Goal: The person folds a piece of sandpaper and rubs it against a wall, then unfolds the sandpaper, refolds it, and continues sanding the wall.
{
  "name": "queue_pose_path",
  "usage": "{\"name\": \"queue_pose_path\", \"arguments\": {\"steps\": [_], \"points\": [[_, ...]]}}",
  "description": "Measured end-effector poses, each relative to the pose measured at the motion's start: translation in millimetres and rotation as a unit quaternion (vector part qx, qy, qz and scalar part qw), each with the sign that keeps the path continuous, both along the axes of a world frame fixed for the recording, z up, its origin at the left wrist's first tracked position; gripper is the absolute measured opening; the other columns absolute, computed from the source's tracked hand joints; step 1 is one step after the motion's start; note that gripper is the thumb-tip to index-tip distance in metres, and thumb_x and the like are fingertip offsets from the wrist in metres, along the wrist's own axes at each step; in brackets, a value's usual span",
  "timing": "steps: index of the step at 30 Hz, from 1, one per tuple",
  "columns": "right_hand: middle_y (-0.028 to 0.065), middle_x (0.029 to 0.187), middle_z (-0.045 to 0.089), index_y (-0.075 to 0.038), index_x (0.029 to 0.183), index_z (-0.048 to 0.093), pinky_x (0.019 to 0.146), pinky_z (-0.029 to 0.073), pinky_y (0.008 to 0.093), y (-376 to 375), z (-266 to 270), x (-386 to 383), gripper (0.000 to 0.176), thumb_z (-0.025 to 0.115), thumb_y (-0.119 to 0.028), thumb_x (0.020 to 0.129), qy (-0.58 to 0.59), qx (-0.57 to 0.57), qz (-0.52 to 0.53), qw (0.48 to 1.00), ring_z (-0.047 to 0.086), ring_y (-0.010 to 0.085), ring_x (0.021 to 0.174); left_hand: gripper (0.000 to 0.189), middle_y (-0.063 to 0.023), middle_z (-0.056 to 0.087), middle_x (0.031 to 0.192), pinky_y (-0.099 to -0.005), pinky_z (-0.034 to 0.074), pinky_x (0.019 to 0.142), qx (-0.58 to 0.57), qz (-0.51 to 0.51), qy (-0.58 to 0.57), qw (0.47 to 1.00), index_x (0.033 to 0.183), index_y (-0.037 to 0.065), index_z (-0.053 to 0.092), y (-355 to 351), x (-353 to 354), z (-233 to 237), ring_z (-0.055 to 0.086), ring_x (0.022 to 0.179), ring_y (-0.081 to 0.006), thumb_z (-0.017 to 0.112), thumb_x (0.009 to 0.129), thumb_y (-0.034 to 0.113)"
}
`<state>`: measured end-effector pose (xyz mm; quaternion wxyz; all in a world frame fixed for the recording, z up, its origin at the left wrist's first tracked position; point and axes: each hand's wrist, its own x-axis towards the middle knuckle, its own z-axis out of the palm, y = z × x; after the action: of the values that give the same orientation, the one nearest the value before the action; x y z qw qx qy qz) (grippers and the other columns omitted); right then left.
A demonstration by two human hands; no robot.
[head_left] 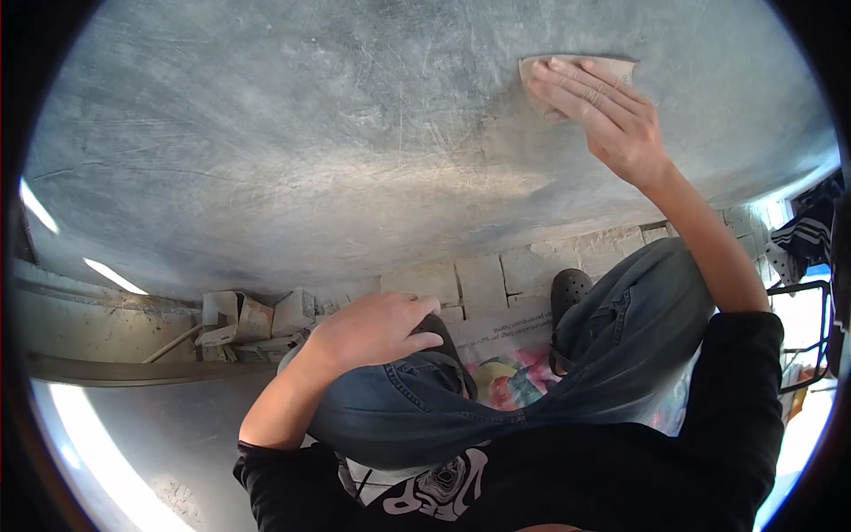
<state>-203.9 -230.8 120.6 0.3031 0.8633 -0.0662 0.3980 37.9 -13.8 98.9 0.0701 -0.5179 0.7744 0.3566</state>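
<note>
A piece of brownish sheet, like sandpaper [618, 69], lies flat against the large grey scratched surface [355, 115]. My right hand [607, 111] presses on it, fingers stretched over it and pointing to the upper left. The sheet's upper edge and right corner show past the fingers. Over my bent knee rests my left hand [381, 330], near the lower edge of the grey surface. Its thumb is apart from the fingers, and nothing shows in it.
White bricks [483, 279] line the floor below the grey surface. A patterned printed sheet [510, 377] lies between my legs. Left are broken blocks [239, 315] and a ledge [106, 368]. A black metal frame [826, 328] stands at the right.
</note>
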Motion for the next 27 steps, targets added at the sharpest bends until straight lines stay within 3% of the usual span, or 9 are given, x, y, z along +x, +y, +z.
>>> {"name": "queue_pose_path", "arguments": {"steps": [3, 7, 9, 18, 22, 27], "points": [[0.0012, 0.113, 0.058, -0.011, 0.110, 0.058, 0.090, 0.047, 0.0307, 9.7, -35.3, -3.5, 0.040, 0.059, -0.002, 0.071, 0.097, 0.073, 0.053, 0.991, 0.055, 0.0157, 0.105, 0.039, -0.0179, 0.059, 0.090, -0.0408, 0.043, 0.072, 0.003, 0.013, -0.017, 1.000, 0.106, 0.002, 0.049, 2.0, -2.2, 5.1, 0.055, 0.083, -0.0355, 0.051, 0.085, 0.035], [0.0025, 0.117, 0.056, -0.011, 0.115, 0.055, 0.094, 0.044, 0.0316, -4.0, -28.7, -4.0, 0.044, 0.056, 0.001, 0.072, 0.071, 0.095, 0.095, 0.988, 0.055, 0.0171, 0.106, 0.039, -0.0177, 0.059, 0.091, -0.0407, 0.043, 0.073, 0.008, 0.015, -0.015, 1.000, 0.107, 0.001, 0.049, 4.3, 2.7, 2.7, 0.055, 0.086, -0.0352, 0.051, 0.085, 0.034], [-0.0008, 0.117, 0.056, -0.013, 0.120, 0.050, 0.094, 0.044, 0.0293, 5.8, -10.2, -8.9, 0.049, 0.055, -0.003, 0.072, 0.069, 0.024, -0.025, 0.997, 0.053, 0.0149, 0.107, 0.040, -0.0173, 0.059, 0.092, -0.0407, 0.043, 0.073, 0.010, 0.018, -0.043, 0.999, 0.107, 0.001, 0.049, 6.6, 0.7, 4.0, 0.055, 0.087, -0.0351, 0.051, 0.085, 0.034], [-0.0025, 0.133, 0.041, -0.012, 0.128, 0.041, 0.102, 0.034, 0.0279, 23.1, -16.5, 26.1, 0.053, 0.052, -0.009, 0.077, 0.125, 0.087, 0.002, 0.988, 0.041, 0.0105, 0.119, 0.041, -0.0169, 0.058, 0.095, -0.0399, 0.043, 0.075, -0.004, -0.023, -0.019, 1.000, 0.110, 0.002, 0.047, -1.1, -25.4, 10.9, 0.054, 0.090, -0.0342, 0.050, 0.086, 0.034], [-0.0031, 0.132, 0.041, -0.012, 0.129, 0.040, 0.103, 0.033, 0.0289, 17.2, -17.7, 3.5, 0.055, 0.054, -0.013, 0.077, 0.114, 0.064, -0.001, 0.991, 0.040, 0.0110, 0.120, 0.040, -0.0168, 0.058, 0.095, -0.0397, 0.044, 0.076, -0.014, -0.002, -0.046, 0.999, 0.111, 0.002, 0.048, 6.1, -11.4, 3.2, 0.054, 0.090, -0.0341, 0.050, 0.085, 0.033], [-0.0011, 0.133, 0.041, -0.012, 0.128, 0.041, 0.104, 0.031, 0.0312, 10.5, -21.9, -28.4, 0.052, 0.055, -0.017, 0.078, 0.167, 0.130, -0.072, 0.975, 0.040, 0.0136, 0.120, 0.040, -0.0166, 0.058, 0.095, -0.0397, 0.044, 0.076, 0.021, 0.032, -0.089, 0.995, 0.110, 0.001, 0.048, 11.7, -6.4, 5.8, 0.054, 0.091, -0.0336, 0.051, 0.085, 0.033]]}}
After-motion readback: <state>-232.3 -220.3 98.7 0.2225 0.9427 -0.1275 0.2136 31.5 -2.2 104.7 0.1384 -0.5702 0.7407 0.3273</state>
